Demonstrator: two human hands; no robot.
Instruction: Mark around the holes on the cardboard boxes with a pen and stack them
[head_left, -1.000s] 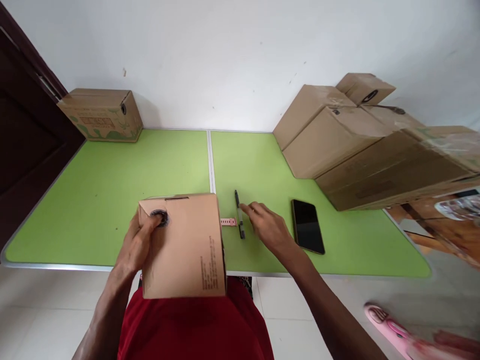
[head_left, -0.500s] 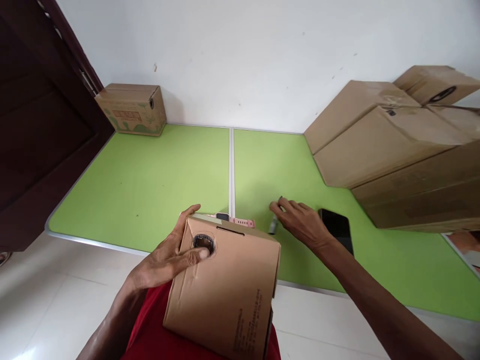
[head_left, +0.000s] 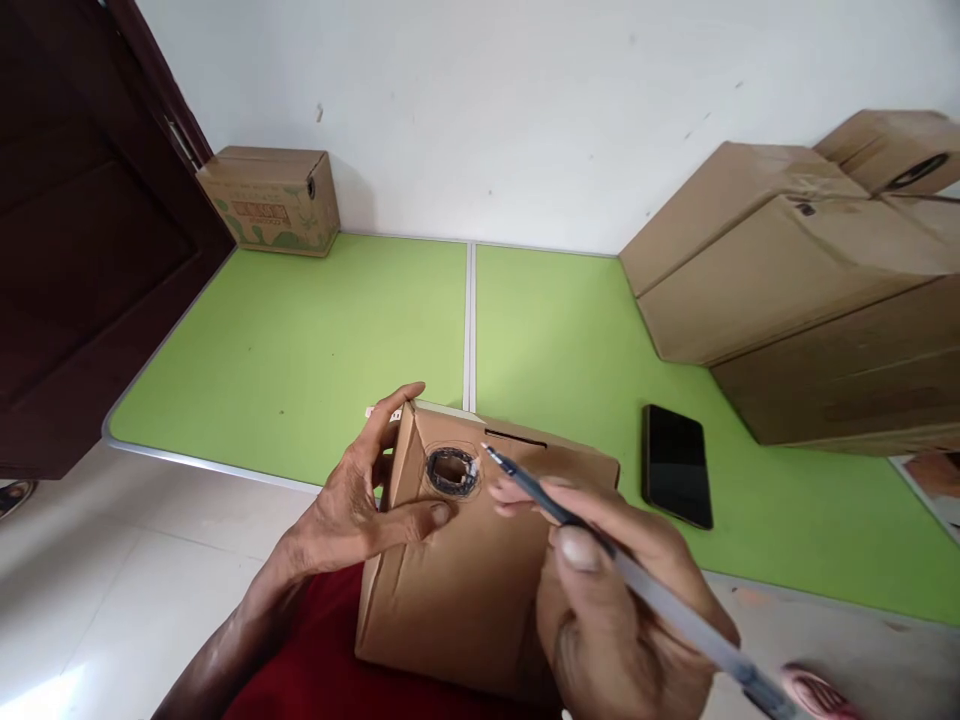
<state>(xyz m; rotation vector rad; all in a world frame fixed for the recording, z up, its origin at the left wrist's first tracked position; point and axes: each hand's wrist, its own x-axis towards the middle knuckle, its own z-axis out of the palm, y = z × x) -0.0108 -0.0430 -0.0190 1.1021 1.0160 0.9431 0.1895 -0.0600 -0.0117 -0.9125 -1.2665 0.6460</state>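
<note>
right hand (head_left: 622, 625) with pen (head_left: 679, 613) over box (head_left: 457, 600), phone (head_left: 675, 465) and cartons (head_left: 750, 270) beyond

Green table (head_left: 337, 320) — black phone (head_left: 676, 466), large cartons (head_left: 750, 275) right, printed carton (head_left: 270, 210) far left.

Pale strap (head_left: 370, 411) runs out of sight behind left hand (head_left: 345, 510) and carton (head_left: 480, 590); pen's (head_left: 667, 603) rear blurs, right hand (head_left: 622, 640) is cut by bottom edge, stacked boxes (head_left: 787, 270) by right; back-left box's (head_left: 259, 165) smallest print unreadable.
</note>
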